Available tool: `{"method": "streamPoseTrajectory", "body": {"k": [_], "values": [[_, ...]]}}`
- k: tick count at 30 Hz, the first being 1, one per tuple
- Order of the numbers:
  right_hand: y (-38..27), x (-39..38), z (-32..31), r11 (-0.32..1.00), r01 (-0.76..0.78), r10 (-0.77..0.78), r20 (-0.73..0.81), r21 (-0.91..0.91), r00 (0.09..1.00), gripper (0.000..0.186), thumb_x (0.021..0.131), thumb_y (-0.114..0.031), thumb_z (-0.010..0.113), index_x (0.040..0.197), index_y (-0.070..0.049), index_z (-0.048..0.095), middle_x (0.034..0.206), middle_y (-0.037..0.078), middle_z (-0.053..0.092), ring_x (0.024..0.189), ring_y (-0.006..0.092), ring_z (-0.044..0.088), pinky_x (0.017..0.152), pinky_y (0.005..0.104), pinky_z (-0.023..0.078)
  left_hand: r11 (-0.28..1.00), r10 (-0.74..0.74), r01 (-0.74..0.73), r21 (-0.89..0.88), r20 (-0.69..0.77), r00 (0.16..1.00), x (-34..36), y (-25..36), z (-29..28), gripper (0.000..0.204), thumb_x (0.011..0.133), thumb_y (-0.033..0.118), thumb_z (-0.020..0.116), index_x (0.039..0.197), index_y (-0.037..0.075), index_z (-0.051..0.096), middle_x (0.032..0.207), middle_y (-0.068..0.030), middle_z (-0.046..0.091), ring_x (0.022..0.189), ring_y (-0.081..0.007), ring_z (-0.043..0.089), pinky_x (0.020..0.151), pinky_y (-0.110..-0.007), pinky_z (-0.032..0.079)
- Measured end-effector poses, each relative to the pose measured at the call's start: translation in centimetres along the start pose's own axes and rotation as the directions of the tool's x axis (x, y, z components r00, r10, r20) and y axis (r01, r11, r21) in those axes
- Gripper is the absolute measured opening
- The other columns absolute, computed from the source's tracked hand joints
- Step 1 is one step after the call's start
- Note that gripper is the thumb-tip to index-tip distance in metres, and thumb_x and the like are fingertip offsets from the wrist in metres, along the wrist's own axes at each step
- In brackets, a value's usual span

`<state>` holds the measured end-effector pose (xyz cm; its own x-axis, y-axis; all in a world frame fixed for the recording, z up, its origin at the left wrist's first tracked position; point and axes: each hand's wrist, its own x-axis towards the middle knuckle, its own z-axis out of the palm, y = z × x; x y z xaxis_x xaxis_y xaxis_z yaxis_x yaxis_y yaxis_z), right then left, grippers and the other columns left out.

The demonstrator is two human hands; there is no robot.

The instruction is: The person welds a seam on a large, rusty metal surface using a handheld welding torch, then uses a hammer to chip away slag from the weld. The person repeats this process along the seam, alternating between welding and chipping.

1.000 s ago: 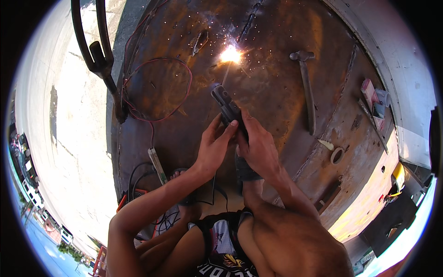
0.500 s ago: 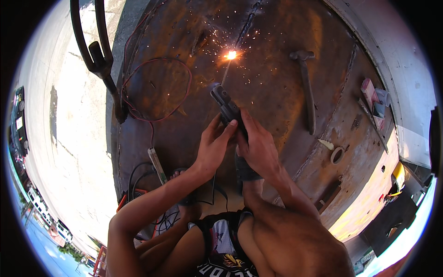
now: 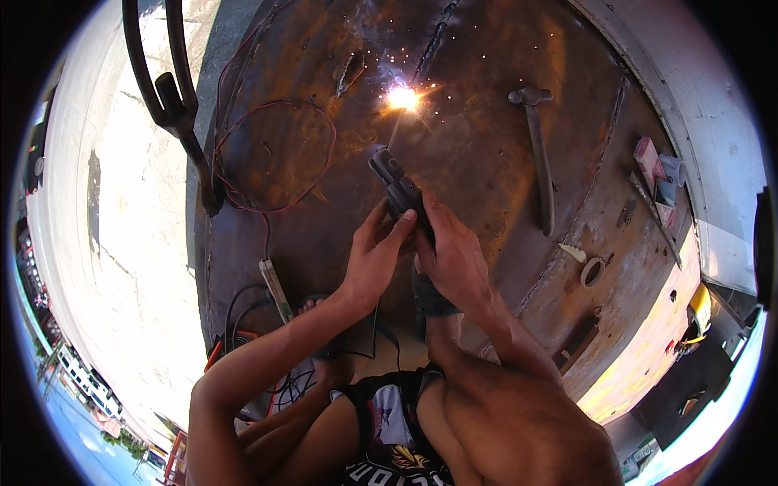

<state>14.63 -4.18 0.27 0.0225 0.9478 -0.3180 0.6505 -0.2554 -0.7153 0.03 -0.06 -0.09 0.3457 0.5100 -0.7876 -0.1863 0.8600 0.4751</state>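
Both my hands grip a black welding electrode holder [image 3: 395, 180] over a rusty steel plate [image 3: 478, 243]. My left hand [image 3: 378, 257] closes on its left side, thumb along the top. My right hand [image 3: 455, 257] wraps round the handle from the right. A thin welding rod [image 3: 396, 130] runs from the holder's jaws to a bright arc [image 3: 403, 98], which throws sparks at the lower end of a dark weld seam [image 3: 436, 40]. The exact contact point is lost in the glare.
Right of the arc lies a hammer [image 3: 538, 154]. Farther right are a red-and-white box [image 3: 648, 162], a white cup [image 3: 673, 169] and a tape ring [image 3: 592, 273]. At left are a looped red wire [image 3: 334, 138] and a black forked metal bar [image 3: 180, 121]. Black cables [image 3: 243, 312] lie near my foot.
The arc glows larger and whiter, with bluish smoke above it, and the sparks spread less widely. My hands and the electrode holder stay almost in place.
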Motion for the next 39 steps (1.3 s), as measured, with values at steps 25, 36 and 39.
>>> {"method": "streamPoseTrajectory", "body": {"k": [25, 36, 39], "values": [[0.35, -0.05, 0.41, 0.999, 0.041, -0.041, -0.042, 0.0, 0.998, 0.055, 0.098, -0.015, 0.062, 0.147, 0.0, 0.042, 0.111, 0.021, 0.065, 0.085, 0.0444, 0.069, 0.07, 0.0518, 0.056, 1.0, 0.006, -0.006, -0.01, 0.011, 1.0, 0.07, -0.16, -0.14, 0.04, 0.106, 0.023, 0.06, 0.141, 0.006, 0.052, 0.118, -0.0021, 0.066, 0.104, -0.0102, 0.064, 0.087, -0.029, 0.056], [0.27, 0.0, 0.37, 1.0, 0.028, -0.028, -0.036, -0.003, 0.999, 0.056, 0.098, -0.016, 0.063, 0.147, 0.0, 0.043, 0.115, 0.022, 0.065, 0.089, 0.0451, 0.069, 0.072, 0.052, 0.056, 0.999, -0.024, 0.024, 0.028, -0.005, 1.0, -0.08, 0.01, -0.06, 0.039, 0.107, 0.024, 0.057, 0.142, 0.009, 0.052, 0.122, -0.0022, 0.066, 0.107, -0.0116, 0.065, 0.092, -0.029, 0.054], [0.33, -0.01, 0.45, 1.0, 0.031, -0.032, -0.035, -0.002, 0.999, 0.055, 0.098, -0.016, 0.063, 0.146, 0.0, 0.043, 0.115, 0.022, 0.065, 0.09, 0.0452, 0.069, 0.073, 0.0521, 0.056, 1.0, -0.013, 0.013, 0.026, 0.011, 1.0, 0.03, -0.08, -0.19, 0.039, 0.107, 0.024, 0.057, 0.142, 0.009, 0.052, 0.121, -0.0021, 0.066, 0.107, -0.0115, 0.065, 0.091, -0.029, 0.054]]}}
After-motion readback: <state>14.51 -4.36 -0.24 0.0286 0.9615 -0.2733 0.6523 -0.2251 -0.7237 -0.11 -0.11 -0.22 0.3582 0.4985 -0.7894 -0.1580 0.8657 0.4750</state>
